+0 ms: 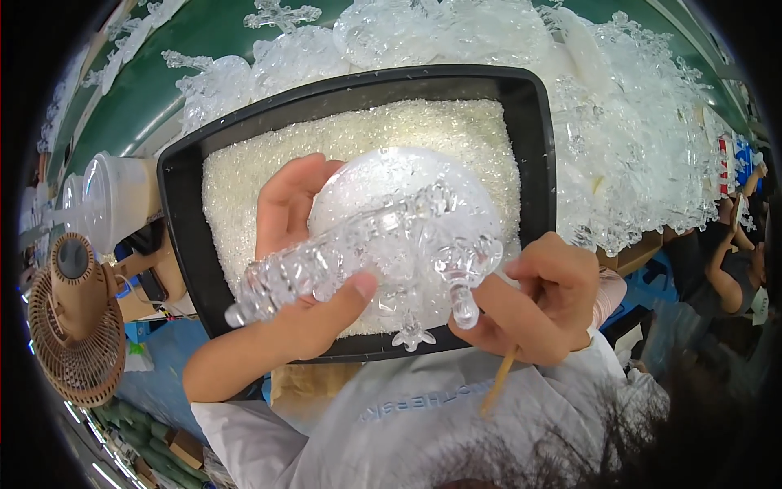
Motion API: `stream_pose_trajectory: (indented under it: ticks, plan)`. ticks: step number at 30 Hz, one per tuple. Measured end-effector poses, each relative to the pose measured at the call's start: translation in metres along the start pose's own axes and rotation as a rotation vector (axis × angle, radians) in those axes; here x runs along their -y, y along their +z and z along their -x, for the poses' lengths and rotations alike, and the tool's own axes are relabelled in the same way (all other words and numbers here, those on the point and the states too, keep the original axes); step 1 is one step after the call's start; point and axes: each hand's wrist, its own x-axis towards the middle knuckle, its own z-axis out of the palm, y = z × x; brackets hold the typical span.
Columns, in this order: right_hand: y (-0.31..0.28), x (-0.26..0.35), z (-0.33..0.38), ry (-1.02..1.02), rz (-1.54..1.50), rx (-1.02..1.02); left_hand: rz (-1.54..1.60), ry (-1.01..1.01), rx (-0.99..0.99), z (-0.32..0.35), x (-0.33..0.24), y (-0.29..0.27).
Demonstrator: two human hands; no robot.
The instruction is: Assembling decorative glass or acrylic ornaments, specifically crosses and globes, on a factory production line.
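Black plastic forms the broad tray before us, filled with pale glittering granules; over them is our clear piece, grasped from the left by our left hand, while at near right our right hand has bent fingers clasping a thin stick.

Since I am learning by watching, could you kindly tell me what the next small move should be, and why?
Perhaps the left hand should tilt the clear piece slightly to expose its lower right prong: thumb and fingers hold it on the left, while the right hand crowds that prong and hides the far end of its thin wooden stick.
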Motion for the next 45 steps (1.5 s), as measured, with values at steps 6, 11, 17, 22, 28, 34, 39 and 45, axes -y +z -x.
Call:
stream_pose_trajectory:
  ticks: [6,11,17,22,28,34,39,45]
  plan:
    - [0.001,-0.003,-0.001,0.029,-0.041,-0.021,-0.047,0.024,0.019,-0.004,0.001,-0.001]
    - [0.008,-0.013,0.001,-0.181,-0.105,-0.095,-0.037,0.182,0.080,-0.005,0.005,-0.006]
    - [0.015,-0.012,0.005,-0.217,-0.059,-0.112,0.054,0.187,-0.064,-0.004,0.005,0.002]
    - [0.031,-0.013,0.007,-0.267,0.078,-0.173,0.112,0.129,-0.125,0.000,-0.002,0.008]
    - [0.008,-0.016,0.000,-0.333,-0.012,0.125,-0.010,0.270,-0.064,0.000,0.003,-0.001]
    - [0.006,-0.005,-0.006,-0.189,0.036,0.215,0.011,0.341,0.062,-0.005,0.002,-0.005]
    - [0.009,-0.002,-0.010,-0.225,0.101,0.217,-0.356,0.428,0.159,-0.005,0.006,-0.017]
    - [0.007,-0.002,0.001,-0.206,0.046,0.326,-0.267,0.572,0.162,-0.010,0.009,-0.012]
